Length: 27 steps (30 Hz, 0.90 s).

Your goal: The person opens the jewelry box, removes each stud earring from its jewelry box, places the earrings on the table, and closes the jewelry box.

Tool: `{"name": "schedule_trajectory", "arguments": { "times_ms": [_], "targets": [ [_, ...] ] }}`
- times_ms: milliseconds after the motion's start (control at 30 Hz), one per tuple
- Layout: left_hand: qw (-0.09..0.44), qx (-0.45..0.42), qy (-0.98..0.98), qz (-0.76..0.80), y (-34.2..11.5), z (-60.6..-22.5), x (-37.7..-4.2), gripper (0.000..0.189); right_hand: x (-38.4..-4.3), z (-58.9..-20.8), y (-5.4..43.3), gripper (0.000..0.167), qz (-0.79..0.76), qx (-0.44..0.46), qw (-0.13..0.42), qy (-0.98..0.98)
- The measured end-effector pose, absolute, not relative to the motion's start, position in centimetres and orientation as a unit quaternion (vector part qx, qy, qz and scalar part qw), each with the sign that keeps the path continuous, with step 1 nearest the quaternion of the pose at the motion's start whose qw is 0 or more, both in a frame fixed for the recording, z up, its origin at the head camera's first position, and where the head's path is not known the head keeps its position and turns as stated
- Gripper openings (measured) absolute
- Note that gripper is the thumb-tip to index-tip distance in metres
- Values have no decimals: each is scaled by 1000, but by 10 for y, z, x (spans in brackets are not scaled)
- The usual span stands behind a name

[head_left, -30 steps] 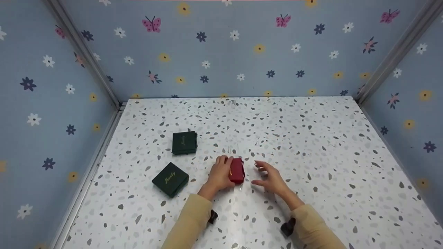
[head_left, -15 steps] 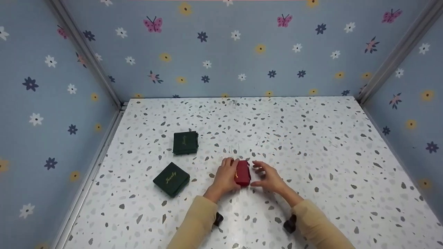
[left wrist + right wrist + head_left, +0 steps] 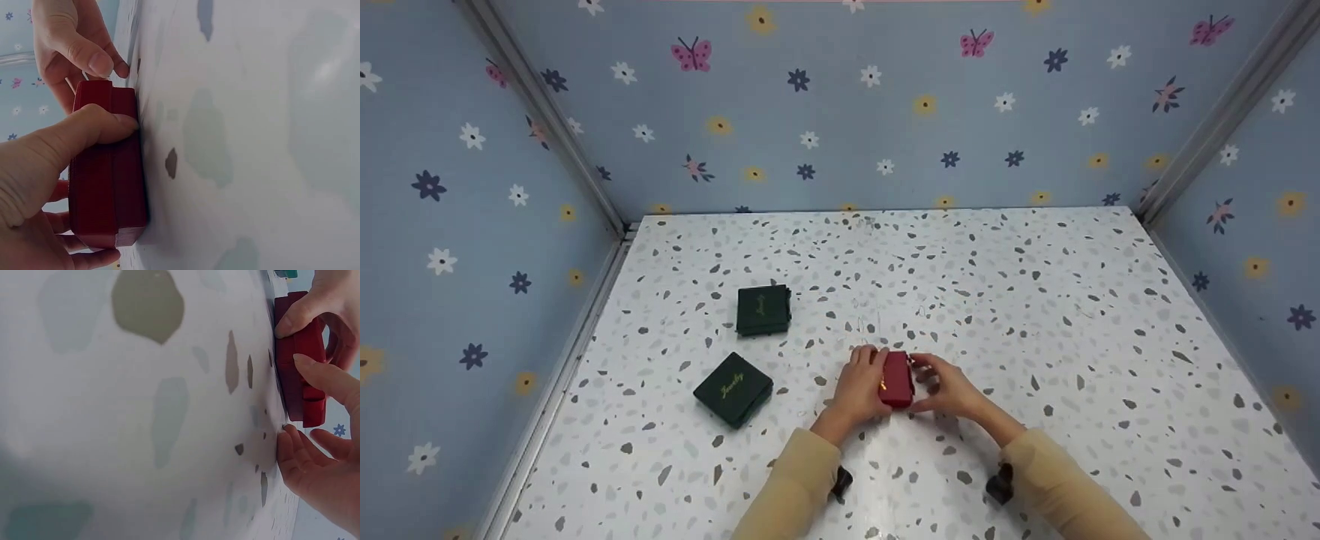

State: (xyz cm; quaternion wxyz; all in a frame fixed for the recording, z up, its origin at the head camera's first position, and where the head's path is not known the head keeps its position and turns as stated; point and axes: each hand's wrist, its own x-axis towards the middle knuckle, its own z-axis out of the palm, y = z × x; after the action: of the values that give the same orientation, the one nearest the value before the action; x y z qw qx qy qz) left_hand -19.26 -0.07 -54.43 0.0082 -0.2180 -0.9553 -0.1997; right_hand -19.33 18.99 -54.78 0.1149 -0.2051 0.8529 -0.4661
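Observation:
A small red box with gold lettering rests on the white speckled table. My left hand grips it from the left; in the left wrist view the thumb lies across the near side of the red box and the fingers go round behind. On its right side is my right hand, fingers loosely bent and spread. In the right wrist view, the thumb of the right hand overlaps the box's near side; whether it touches is unclear. Its other fingers are beside the box's end.
Left of the hands lies a dark green box with gold "Jewelry" lettering, turned at an angle. Another dark green box lies farther back. Blue flowered panels enclose the table at the back and both sides.
My left hand has slid the red box to the right across the table. The gap to my right hand, which has barely moved, has closed. Both green boxes stay put.

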Motion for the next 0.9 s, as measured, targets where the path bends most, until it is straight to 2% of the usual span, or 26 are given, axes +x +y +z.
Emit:
{"name": "schedule_trajectory", "arguments": {
  "times_ms": [267,900],
  "targets": [
    [16,-218,-954,-204,3,-545,-189,92,-192,-544,189,81,-467,-211,123,850],
    [33,-228,-956,-180,8,-544,-186,90,-193,-561,191,91,-461,-197,109,858]
  ]
}}
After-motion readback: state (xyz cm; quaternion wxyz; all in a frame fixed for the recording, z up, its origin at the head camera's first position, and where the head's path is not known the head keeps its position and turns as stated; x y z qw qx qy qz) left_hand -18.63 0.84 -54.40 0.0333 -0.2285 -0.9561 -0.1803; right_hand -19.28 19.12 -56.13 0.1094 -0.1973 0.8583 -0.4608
